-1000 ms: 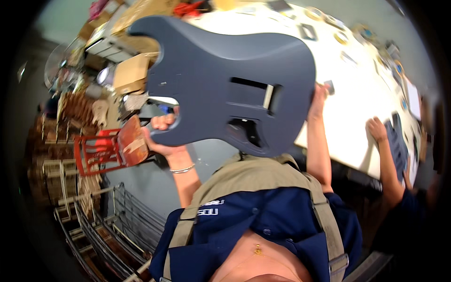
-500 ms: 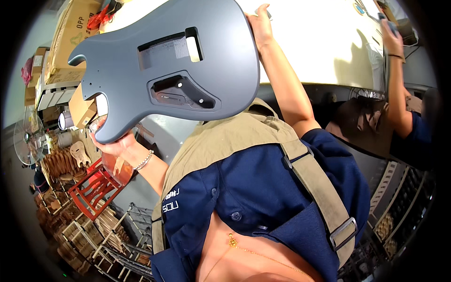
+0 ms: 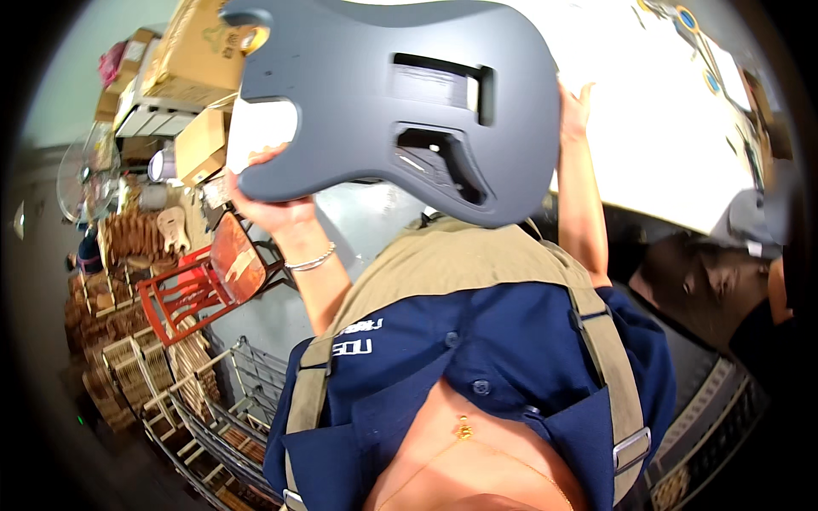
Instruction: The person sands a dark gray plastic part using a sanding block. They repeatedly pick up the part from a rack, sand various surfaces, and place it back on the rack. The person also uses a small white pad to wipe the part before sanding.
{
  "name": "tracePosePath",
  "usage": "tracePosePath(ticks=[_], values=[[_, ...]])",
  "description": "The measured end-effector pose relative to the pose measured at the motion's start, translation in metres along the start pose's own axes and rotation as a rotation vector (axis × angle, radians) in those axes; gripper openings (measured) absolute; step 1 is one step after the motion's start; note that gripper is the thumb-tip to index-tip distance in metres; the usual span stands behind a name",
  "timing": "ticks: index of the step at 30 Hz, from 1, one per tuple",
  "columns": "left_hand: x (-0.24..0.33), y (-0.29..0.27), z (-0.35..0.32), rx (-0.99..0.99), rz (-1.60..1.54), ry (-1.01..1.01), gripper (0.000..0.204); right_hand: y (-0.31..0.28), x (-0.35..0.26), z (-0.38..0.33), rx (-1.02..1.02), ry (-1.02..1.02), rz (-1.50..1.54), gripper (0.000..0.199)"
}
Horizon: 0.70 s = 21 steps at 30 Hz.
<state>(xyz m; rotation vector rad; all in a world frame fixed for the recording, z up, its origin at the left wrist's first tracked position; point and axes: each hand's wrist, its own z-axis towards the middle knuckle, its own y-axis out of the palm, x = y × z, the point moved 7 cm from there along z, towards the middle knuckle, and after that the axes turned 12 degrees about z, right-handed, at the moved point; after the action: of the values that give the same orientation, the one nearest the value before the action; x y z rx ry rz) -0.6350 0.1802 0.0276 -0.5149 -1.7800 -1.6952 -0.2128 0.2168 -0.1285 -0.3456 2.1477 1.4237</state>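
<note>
Holding the matte grey solid guitar body [image 3: 400,94] aloft, both hands, left [image 3: 268,200] and right [image 3: 573,106], grip its edges; it is not yet set on the white counter [image 3: 648,128].

So the guitar body [image 3: 400,102] is held up between the left hand [image 3: 268,200] at its left end and the right hand [image 3: 573,106] at its right edge, with the table [image 3: 648,128] behind it and running off to the right. Far left there's a pile of boxes [image 3: 192,77] with a fan [image 3: 81,175] just left of them, and a chair [image 3: 204,277] nearer, below the left hand. Stacks of wooden parts [image 3: 119,341] sit at the left edge, wire racks [image 3: 221,409] just right of those.
</note>
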Motion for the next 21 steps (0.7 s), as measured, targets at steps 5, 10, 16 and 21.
tracePosePath(ticks=[5, 10, 16, 21], values=[[-0.022, 0.007, 0.009, 0.077, 0.103, 0.026, 0.034, -0.026, -0.017, 0.001, 0.011, -0.028, 0.143, 0.094], [-0.032, -0.037, 0.016, 0.216, 0.017, -0.014, 0.03, 0.009, -0.035, -0.028, -0.112, -0.114, 0.124, 0.096], [-0.037, -0.033, 0.019, 0.287, 0.105, 0.05, 0.033, 0.021, -0.054, -0.051, -0.306, -0.194, 0.116, 0.097], [-0.028, 0.02, 0.001, 0.091, 0.142, 0.145, 0.031, 0.003, -0.049, -0.074, -0.39, -0.23, 0.289, 0.096]])
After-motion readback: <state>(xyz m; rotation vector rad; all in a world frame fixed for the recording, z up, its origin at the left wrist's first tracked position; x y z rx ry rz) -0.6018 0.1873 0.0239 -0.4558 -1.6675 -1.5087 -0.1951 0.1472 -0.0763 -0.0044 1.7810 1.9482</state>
